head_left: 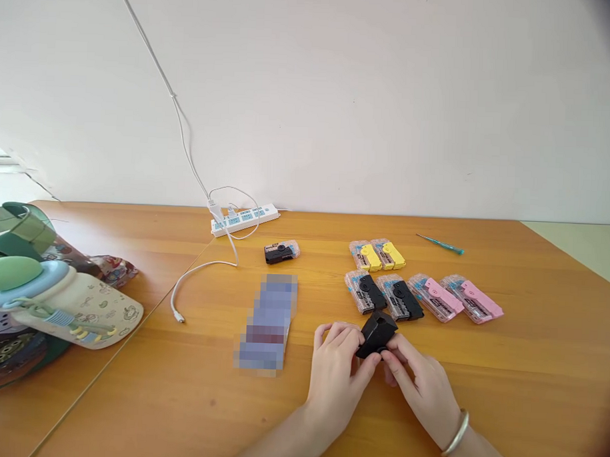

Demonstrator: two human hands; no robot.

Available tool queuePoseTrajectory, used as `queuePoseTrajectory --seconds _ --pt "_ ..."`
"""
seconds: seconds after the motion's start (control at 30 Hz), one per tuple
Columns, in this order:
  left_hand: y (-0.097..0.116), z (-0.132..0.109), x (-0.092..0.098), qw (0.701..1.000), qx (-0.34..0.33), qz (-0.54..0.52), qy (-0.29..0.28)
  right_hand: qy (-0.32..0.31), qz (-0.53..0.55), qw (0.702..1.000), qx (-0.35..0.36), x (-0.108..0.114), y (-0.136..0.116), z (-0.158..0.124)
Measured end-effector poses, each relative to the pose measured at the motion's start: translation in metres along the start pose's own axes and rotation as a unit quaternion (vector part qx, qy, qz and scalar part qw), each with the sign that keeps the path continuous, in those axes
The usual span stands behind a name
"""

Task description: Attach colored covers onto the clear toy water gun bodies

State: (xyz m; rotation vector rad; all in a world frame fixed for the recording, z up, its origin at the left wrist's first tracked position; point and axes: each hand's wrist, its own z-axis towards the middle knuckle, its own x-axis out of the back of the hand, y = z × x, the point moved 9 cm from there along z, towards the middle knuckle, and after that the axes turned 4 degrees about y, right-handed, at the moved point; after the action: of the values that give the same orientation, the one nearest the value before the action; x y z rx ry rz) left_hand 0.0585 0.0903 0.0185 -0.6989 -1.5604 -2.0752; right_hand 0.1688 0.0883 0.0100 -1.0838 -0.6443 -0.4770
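My left hand (334, 373) and my right hand (419, 386) together grip a black plastic object (376, 334) just above the wooden tabletop, and their fingers hide its lower part. A silver bangle (455, 434) circles my right wrist. Beyond my hands lie several small devices in clear plastic cases. Two black ones (382, 296) are nearest, with two pink ones (455, 299) to their right. Two yellow ones (377, 256) lie farther back. A lone black device in a clear case (281, 252) sits to the left of these.
A pixelated flat packet (267, 326) lies left of my hands. A power strip (244, 220) with a white cable (198, 278) stands by the wall. A teal screwdriver (440, 244) lies at the back. A patterned bottle (57, 300) and a bag (108, 268) are at far left.
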Motion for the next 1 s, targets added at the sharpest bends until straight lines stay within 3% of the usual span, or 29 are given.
queuePoseTrajectory --seconds 0.33,0.5,0.63,0.7,0.87,1.0 --pt "0.002 -0.006 -0.003 1.0 -0.013 0.021 0.01 0.07 -0.066 0.993 0.07 0.007 -0.012 -0.004" --pt "0.003 -0.004 0.003 1.0 -0.011 0.002 0.021 0.035 -0.004 0.999 0.019 0.005 -0.006 0.0" --pt "0.009 -0.003 0.006 0.999 -0.031 -0.013 0.006 0.038 0.074 0.996 -0.024 0.016 0.0 0.006" --pt "0.01 -0.001 0.006 0.999 -0.045 -0.015 -0.01 0.065 0.108 0.991 -0.036 0.027 0.005 0.01" --pt "-0.004 0.007 0.012 0.997 -0.045 0.064 -0.009 0.198 0.108 0.974 -0.034 0.065 0.02 0.014" --pt "-0.019 0.012 0.014 0.988 -0.048 0.149 -0.007 0.224 0.164 0.959 -0.058 0.077 0.03 0.016"
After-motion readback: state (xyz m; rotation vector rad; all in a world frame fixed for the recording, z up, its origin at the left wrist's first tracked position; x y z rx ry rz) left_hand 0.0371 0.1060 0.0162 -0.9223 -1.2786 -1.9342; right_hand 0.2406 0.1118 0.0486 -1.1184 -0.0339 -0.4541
